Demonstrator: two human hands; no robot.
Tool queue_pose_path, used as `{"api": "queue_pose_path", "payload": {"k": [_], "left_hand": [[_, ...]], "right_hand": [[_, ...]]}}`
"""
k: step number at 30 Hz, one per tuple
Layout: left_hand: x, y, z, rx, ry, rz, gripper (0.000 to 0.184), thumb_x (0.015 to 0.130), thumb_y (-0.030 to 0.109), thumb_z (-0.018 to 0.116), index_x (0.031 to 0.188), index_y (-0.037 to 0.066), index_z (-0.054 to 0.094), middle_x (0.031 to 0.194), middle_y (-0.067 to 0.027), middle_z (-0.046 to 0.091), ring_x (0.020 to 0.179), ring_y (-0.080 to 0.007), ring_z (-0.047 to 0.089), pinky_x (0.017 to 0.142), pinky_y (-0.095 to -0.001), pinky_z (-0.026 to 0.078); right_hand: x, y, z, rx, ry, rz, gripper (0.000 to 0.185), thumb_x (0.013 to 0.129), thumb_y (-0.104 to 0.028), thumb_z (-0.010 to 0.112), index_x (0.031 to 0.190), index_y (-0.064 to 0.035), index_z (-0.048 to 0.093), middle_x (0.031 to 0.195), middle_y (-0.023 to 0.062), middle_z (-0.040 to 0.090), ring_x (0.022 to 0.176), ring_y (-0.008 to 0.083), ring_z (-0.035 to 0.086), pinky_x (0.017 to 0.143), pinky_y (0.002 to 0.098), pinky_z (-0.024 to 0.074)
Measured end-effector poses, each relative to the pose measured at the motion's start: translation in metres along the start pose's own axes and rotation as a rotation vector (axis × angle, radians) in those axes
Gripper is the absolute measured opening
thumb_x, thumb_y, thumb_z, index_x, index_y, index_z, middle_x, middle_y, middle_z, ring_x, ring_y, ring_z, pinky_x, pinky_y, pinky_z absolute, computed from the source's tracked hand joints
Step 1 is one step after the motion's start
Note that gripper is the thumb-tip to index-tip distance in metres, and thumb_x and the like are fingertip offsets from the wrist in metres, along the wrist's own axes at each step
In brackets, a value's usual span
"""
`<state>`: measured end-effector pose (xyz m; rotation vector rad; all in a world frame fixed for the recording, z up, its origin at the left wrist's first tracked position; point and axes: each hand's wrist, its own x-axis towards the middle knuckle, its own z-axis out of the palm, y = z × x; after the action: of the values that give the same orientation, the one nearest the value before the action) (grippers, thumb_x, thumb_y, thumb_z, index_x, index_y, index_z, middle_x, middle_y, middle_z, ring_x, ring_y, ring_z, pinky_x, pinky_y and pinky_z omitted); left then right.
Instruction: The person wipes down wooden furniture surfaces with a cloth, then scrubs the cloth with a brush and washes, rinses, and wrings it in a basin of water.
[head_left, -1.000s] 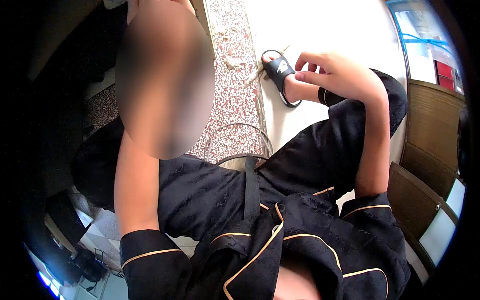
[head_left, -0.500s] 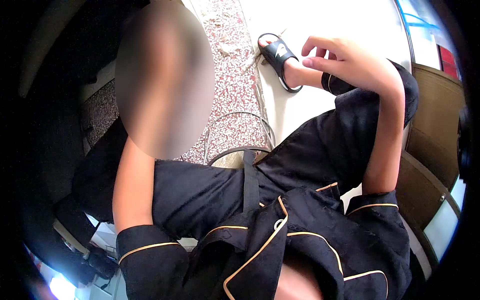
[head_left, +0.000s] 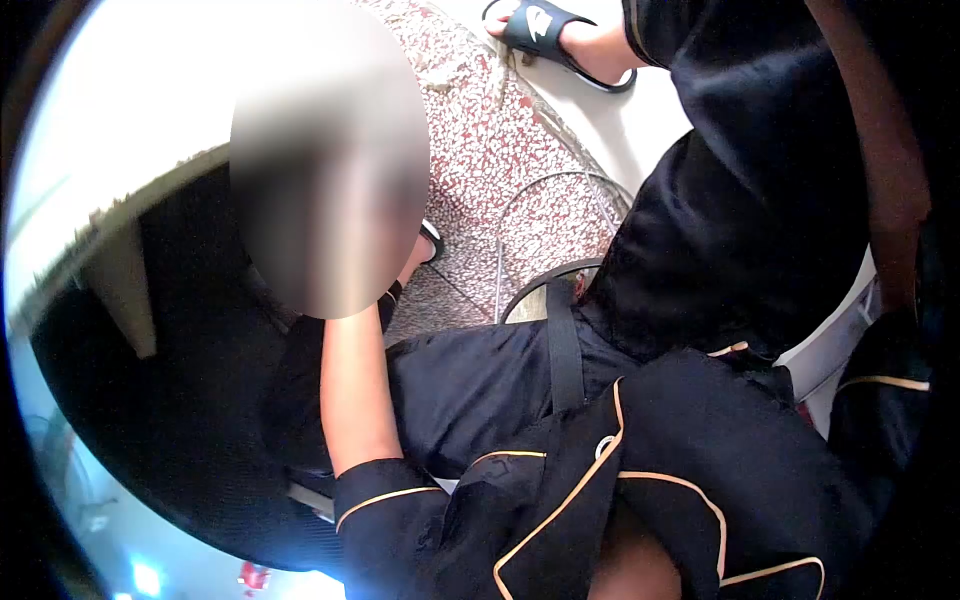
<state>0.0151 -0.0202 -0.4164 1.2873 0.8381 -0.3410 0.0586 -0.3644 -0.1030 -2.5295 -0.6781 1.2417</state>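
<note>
Current step, as I judge it: a left-arm reach toward the worktop [head_left: 110,110], performed seated. The worktop is the nearest thing to the reach and serves as the landmark; its ragged edge faces me, with a support leg [head_left: 125,290] below that edge.

State of hands: my left forearm [head_left: 358,390] runs forward from the sleeve to a blurred patch beside the worktop. The patch hides my left hand; I cannot tell whether it is gripping, touching or bare. My right forearm [head_left: 885,150] is raised, well apart from the worktop to its right, and the right hand is out of frame, so its state cannot be told. The forearms are apart.

Surroundings: the speckled floor [head_left: 470,140] lies right of the worktop. A black sandal [head_left: 540,28] is on my foot, farther right of the worktop. A black strap [head_left: 565,360] hangs from my clothing, on my side of the worktop edge.

Requirement for the next move, in my judgement: left-hand contact with the worktop must be verified first, in an unobscured view.
</note>
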Motion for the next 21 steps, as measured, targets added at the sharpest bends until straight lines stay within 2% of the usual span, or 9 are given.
{"api": "queue_pose_path", "payload": {"k": [1, 3, 4, 8, 11, 13, 14, 17, 21], "left_hand": [[0.002, -0.004, 0.003, 0.006, -0.039, -0.122, 0.027, 0.096, 0.008, 0.050, 0.120, -0.003, 0.054, 0.118, -0.0135, 0.062, 0.102, -0.0222, 0.063, 0.085, -0.0334, 0.054], [0.009, -0.012, 0.004, -0.093, -0.172, -0.123, 0.029, 0.098, 0.007, 0.048, 0.124, -0.007, 0.051, 0.115, -0.0159, 0.062, 0.097, -0.0216, 0.065, 0.080, -0.0345, 0.057], [0.021, -0.009, 0.002, -0.183, -0.276, -0.169, 0.030, 0.098, 0.005, 0.045, 0.125, -0.007, 0.050, 0.117, -0.0157, 0.062, 0.102, -0.0217, 0.064, 0.084, -0.0335, 0.056], [0.036, 0.016, 0.009, -0.124, -0.329, -0.116, 0.031, 0.100, 0.007, 0.043, 0.126, -0.009, 0.048, 0.123, -0.0180, 0.059, 0.109, -0.0230, 0.061, 0.093, -0.0340, 0.052], [0.023, 0.025, 0.022, -0.024, -0.166, -0.060, 0.032, 0.099, 0.004, 0.042, 0.127, -0.010, 0.048, 0.120, -0.0202, 0.060, 0.107, -0.0250, 0.062, 0.094, -0.0341, 0.052], [0.016, 0.034, 0.027, -0.171, -0.181, -0.094, 0.026, 0.097, 0.000, 0.042, 0.119, -0.011, 0.053, 0.107, -0.0200, 0.062, 0.089, -0.0241, 0.066, 0.076, -0.0317, 0.058], [-0.015, 0.042, 0.041, 0.099, -0.160, 0.000, 0.026, 0.096, -0.001, 0.043, 0.117, -0.012, 0.053, 0.106, -0.0204, 0.062, 0.089, -0.0251, 0.065, 0.077, -0.0326, 0.058], [-0.024, 0.059, 0.037, -0.158, -0.032, 0.016, 0.026, 0.095, -0.001, 0.043, 0.116, -0.012, 0.054, 0.115, -0.0243, 0.060, 0.108, -0.0312, 0.061, 0.100, -0.0386, 0.051], [-0.052, 0.096, 0.012, -0.315, -0.216, 0.049, 0.031, 0.100, 0.008, 0.043, 0.124, -0.011, 0.050, 0.125, -0.0223, 0.058, 0.116, -0.0316, 0.058, 0.100, -0.0419, 0.051]], "right_hand": [[0.000, 0.005, 0.002, -0.002, 0.017, -0.010, 0.041, 0.095, -0.043, 0.053, 0.114, -0.0076, 0.064, 0.105, 0.0159, 0.068, 0.095, 0.0256, 0.065, 0.084, 0.0394, 0.0510], [0.003, 0.016, 0.008, 0.001, 0.053, -0.022, 0.042, 0.095, -0.043, 0.053, 0.113, -0.0071, 0.064, 0.104, 0.0160, 0.068, 0.094, 0.0258, 0.065, 0.084, 0.0395, 0.0509], [0.004, 0.022, 0.010, 0.004, 0.062, -0.033, 0.042, 0.095, -0.043, 0.053, 0.113, -0.0069, 0.064, 0.104, 0.0161, 0.068, 0.094, 0.0259, 0.065, 0.084, 0.0396, 0.0508], [0.009, 0.023, 0.011, -0.022, 0.090, -0.067, 0.043, 0.095, -0.044, 0.054, 0.112, -0.0061, 0.064, 0.102, 0.0164, 0.068, 0.093, 0.0264, 0.065, 0.083, 0.0398, 0.0506], [0.014, 0.028, 0.012, -0.033, 0.102, -0.076, 0.043, 0.095, -0.044, 0.054, 0.112, -0.0055, 0.064, 0.101, 0.0167, 0.068, 0.092, 0.0267, 0.065, 0.082, 0.0399, 0.0505], [0.016, 0.031, 0.016, -0.034, 0.102, -0.074, 0.044, 0.095, -0.044, 0.054, 0.111, -0.0050, 0.064, 0.100, 0.0168, 0.068, 0.091, 0.0269, 0.065, 0.082, 0.0400, 0.0504], [0.018, 0.035, 0.017, -0.038, 0.118, -0.074, 0.044, 0.095, -0.044, 0.054, 0.111, -0.0048, 0.064, 0.099, 0.0169, 0.068, 0.091, 0.0271, 0.065, 0.082, 0.0401, 0.0504], [0.021, 0.043, 0.022, -0.016, 0.145, -0.067, 0.044, 0.095, -0.045, 0.054, 0.110, -0.0042, 0.064, 0.098, 0.0172, 0.068, 0.090, 0.0274, 0.065, 0.081, 0.0402, 0.0502], [0.041, 0.034, 0.022, -0.028, 0.173, -0.061, 0.045, 0.095, -0.045, 0.055, 0.109, -0.0034, 0.064, 0.097, 0.0175, 0.068, 0.089, 0.0278, 0.065, 0.080, 0.0404, 0.0500]]}}
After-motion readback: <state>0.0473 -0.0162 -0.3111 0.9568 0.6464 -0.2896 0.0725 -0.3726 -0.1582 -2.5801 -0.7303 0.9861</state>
